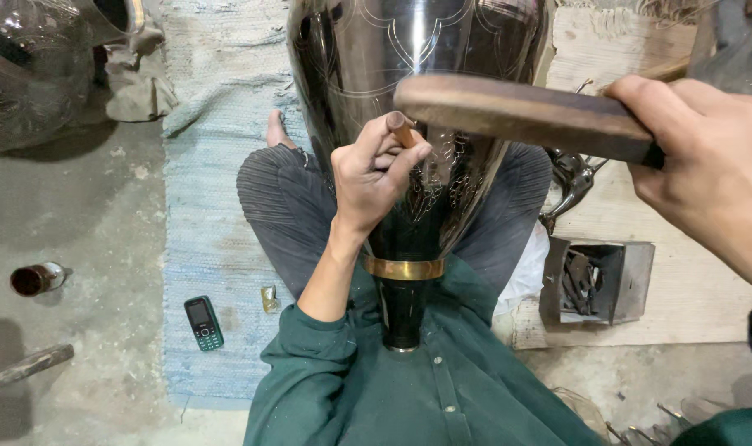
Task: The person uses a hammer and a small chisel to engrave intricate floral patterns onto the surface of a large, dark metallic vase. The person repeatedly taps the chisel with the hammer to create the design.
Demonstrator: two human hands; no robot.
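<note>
The vase (pixel 417 99) top is cut off by the upper edge.

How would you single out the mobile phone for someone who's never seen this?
Start at the pale blue woven mat the person sits on. Near its lower left corner, left of the green sleeve, lies the mobile phone: small, dark green, with keypad, flat, unlike the tiny brass scrap beside it.

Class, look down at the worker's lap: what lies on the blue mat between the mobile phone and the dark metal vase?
In the head view, a small brass-coloured scrap lies on the mat between the phone and the vase.
</note>
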